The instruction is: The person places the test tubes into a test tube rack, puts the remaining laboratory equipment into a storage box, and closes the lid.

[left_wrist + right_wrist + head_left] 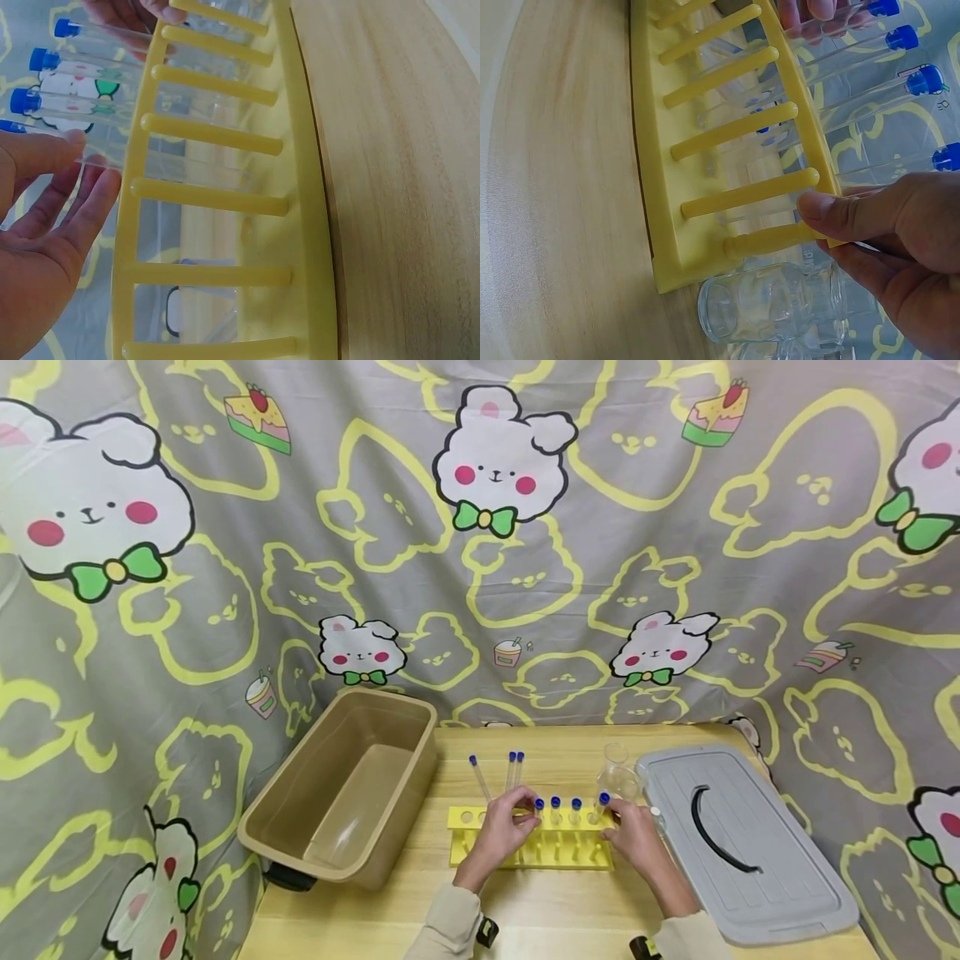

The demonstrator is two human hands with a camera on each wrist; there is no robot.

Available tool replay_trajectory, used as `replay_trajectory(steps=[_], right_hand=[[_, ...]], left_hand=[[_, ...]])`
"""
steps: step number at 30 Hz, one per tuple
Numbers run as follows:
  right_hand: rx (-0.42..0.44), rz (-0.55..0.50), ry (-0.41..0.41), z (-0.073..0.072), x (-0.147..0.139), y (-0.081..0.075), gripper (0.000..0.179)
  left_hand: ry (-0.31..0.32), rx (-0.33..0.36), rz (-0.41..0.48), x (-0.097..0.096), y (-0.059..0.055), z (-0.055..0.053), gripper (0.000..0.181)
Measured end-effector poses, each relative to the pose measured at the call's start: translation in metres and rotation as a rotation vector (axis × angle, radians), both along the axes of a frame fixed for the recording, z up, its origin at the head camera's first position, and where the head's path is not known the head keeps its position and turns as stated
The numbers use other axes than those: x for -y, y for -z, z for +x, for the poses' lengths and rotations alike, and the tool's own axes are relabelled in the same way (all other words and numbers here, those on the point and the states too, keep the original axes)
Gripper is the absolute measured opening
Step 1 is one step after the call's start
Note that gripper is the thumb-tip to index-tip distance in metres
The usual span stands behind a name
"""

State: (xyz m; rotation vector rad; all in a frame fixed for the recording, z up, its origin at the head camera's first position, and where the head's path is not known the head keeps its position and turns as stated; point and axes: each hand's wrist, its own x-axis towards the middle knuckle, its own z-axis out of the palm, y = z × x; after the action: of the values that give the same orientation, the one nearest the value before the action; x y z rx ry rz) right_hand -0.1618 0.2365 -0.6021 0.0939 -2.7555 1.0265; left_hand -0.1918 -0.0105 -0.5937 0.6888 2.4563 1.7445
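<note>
A yellow test tube rack stands on the table, with several clear, blue-capped test tubes upright in its right half. My left hand pinches the leftmost of these, a test tube, between thumb and fingers near its cap. The lower part of that tube reaches down into the rack. At the rack's right end, my right hand grips the top bar, thumb on the near side and fingers behind. The rightmost tube stands right beside this hand.
Behind the rack lie three more blue-capped tubes, one apart and a pair. Clear glass bottles stand past the rack's right end. A brown bin is at left, a grey lid with black handle at right. A patterned curtain surrounds the table.
</note>
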Motion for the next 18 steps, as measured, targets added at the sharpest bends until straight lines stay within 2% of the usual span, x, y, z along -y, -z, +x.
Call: replay_trajectory(steps=[11, 18], right_hand=[[0.031, -0.019, -0.007, 0.002, 0.001, -0.003, 0.039], [0.037, -0.004, -0.008, 0.002, 0.001, -0.004, 0.040]], left_hand=[[0.001, 0.005, -0.010, 0.005, -0.002, 0.003, 0.036], [-0.038, -0.005, -0.049, 0.014, -0.009, -0.003, 0.038]])
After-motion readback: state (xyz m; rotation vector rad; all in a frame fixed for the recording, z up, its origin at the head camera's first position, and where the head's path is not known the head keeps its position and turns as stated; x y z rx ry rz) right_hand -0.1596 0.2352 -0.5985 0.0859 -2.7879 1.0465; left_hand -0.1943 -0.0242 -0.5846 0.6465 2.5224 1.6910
